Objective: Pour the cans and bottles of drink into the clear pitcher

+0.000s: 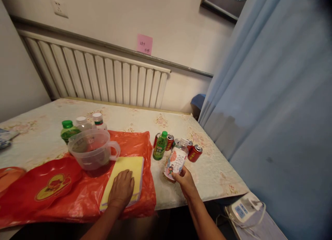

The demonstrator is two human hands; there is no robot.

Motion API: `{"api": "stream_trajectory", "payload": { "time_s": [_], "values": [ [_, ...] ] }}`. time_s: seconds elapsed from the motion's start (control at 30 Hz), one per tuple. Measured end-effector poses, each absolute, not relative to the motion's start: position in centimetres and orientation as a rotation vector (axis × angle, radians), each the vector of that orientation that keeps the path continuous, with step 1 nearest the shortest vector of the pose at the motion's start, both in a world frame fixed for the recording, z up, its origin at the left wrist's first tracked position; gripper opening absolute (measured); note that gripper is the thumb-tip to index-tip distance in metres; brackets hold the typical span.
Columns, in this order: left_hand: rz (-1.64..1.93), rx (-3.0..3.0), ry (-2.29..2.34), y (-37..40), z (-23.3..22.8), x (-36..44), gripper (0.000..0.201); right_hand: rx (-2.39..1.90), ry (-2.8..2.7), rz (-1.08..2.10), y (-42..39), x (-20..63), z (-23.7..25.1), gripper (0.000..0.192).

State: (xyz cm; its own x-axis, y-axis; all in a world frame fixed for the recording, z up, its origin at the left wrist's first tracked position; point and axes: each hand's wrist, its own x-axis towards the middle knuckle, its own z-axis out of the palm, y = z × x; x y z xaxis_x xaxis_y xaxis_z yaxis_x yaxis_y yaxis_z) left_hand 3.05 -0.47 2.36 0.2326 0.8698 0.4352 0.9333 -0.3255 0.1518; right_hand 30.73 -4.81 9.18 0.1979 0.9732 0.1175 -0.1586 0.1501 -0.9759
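Right hand (186, 182) grasps a tilted tea bottle (175, 162) on the floral table (220, 177) (radiator at 12 o'clock, curtain at 3). Left hand (121, 188) rests flat, unclenched, on a yellow cloth (129, 165).

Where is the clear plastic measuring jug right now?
In the head view, the clear plastic measuring jug stands left of centre on the red plastic bag, just behind the yellow cloth and in front of three capped bottles.
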Motion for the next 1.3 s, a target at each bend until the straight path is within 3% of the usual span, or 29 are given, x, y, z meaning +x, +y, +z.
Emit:
{"api": "stream_trajectory", "payload": {
  "time_s": [0.77,1.3],
  "values": [
    [-0.667,-2.358,-1.757,-0.7,2.9,3.2,0.026,-1.132,-0.993,0.967,-4.5,30.8,9.2,0.045],
    [-0.674,-2.356,-1.744,-0.7,2.8,3.2,0.026,-0.944,-0.894,1.162,-4.7,29.2,10.1,0.054]
  ]
}}
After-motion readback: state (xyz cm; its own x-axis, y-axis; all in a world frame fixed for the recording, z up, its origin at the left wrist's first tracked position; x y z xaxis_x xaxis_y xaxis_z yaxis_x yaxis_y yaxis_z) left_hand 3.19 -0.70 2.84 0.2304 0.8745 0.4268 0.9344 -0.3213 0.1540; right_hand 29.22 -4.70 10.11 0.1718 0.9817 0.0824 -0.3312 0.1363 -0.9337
